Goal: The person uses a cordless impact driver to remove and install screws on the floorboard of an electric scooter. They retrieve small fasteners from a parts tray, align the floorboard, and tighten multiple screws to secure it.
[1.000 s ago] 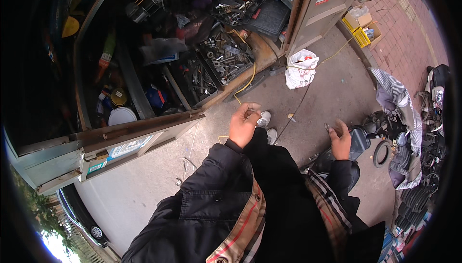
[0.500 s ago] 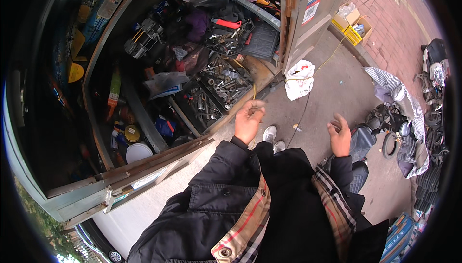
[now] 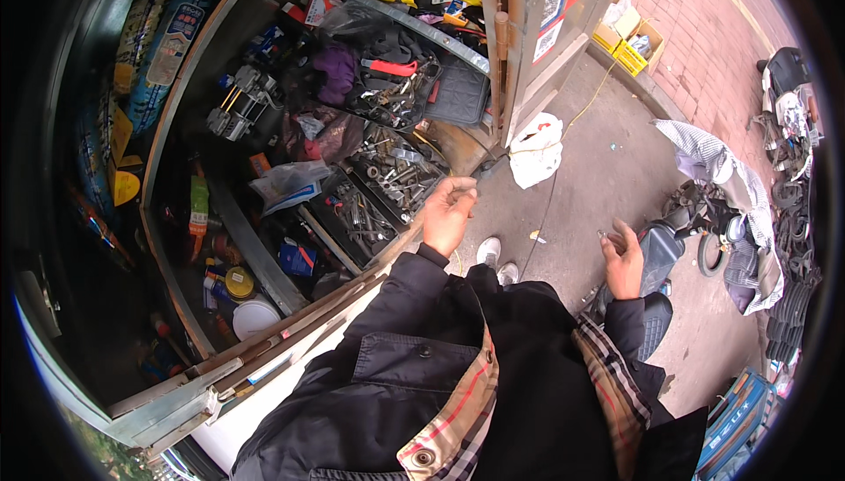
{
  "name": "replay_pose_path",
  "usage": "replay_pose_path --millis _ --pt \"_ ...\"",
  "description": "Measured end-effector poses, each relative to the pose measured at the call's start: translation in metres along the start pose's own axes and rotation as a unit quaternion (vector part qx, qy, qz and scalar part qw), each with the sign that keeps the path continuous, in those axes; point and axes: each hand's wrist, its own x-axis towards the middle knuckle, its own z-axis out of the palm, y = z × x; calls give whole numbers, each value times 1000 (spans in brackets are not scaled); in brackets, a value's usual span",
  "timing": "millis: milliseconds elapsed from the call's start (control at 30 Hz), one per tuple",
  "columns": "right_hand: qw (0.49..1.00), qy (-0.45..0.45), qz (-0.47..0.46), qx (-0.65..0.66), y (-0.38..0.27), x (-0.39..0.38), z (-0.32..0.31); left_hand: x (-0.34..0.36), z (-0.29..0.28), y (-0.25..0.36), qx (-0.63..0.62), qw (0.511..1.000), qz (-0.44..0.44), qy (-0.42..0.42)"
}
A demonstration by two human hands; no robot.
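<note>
My left hand (image 3: 447, 217) hovers in front of the tool cabinet's near edge, its fingers loosely bent, thumb apart, with nothing visible in it. Just behind it is a tray of wrenches and sockets (image 3: 400, 164), which it does not touch. Beside that tray lies a narrower box of small metal tools (image 3: 356, 217). My right hand (image 3: 623, 261) is raised over the pavement at the right, half curled with its fingers apart. I can make out no held thing there, though its fingertips are small in view. A dark scooter seat (image 3: 656, 323) sits below its wrist.
The metal cabinet door (image 3: 554, 58) stands open at the far side. A white plastic bag (image 3: 535, 151) rests on the ground by it. Yellow boxes (image 3: 629, 54) stand by the kerb. A striped cloth (image 3: 726, 177) and tyre (image 3: 711, 254) are at the right; a paint tin (image 3: 255, 315) is inside the cabinet.
The view has turned slightly, so the cabinet and door sit further left and the lower shelf shows more. Both hands keep nearly the same pose; the left is slightly further left.
</note>
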Motion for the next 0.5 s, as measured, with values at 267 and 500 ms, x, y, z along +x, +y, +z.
replay_pose_path --millis 267,500 --pt "1000 2 9 -5 -14 0 1 199 -82 46 447 855 249 80" --pt "997 -27 -66 -26 -51 -13 26 308 -101 25 691 698 120 142"
